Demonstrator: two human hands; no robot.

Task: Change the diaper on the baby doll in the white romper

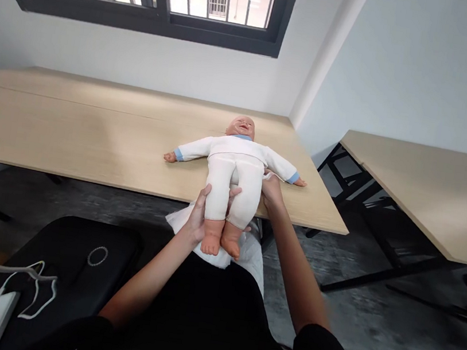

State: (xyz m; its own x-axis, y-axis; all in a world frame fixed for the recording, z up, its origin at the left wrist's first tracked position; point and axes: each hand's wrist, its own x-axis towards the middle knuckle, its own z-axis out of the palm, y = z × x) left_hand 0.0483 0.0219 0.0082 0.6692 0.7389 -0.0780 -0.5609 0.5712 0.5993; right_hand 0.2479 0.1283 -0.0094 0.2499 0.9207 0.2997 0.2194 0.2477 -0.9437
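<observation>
White baby doll (236, 155), both legs (233, 192) between left hand (198, 215) and right hand (272, 192).

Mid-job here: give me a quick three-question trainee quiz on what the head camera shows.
1. True or false: the baby doll lies face down on the wooden table.
2. Multiple choice: the left hand is on the doll's (A) head, (B) legs, (C) sleeve cuff.
3. Short answer: what white item lies beneath the doll's feet, past the table's edge?

Key: 1. False, it lies face up. 2. B. 3. A white cloth.
</observation>
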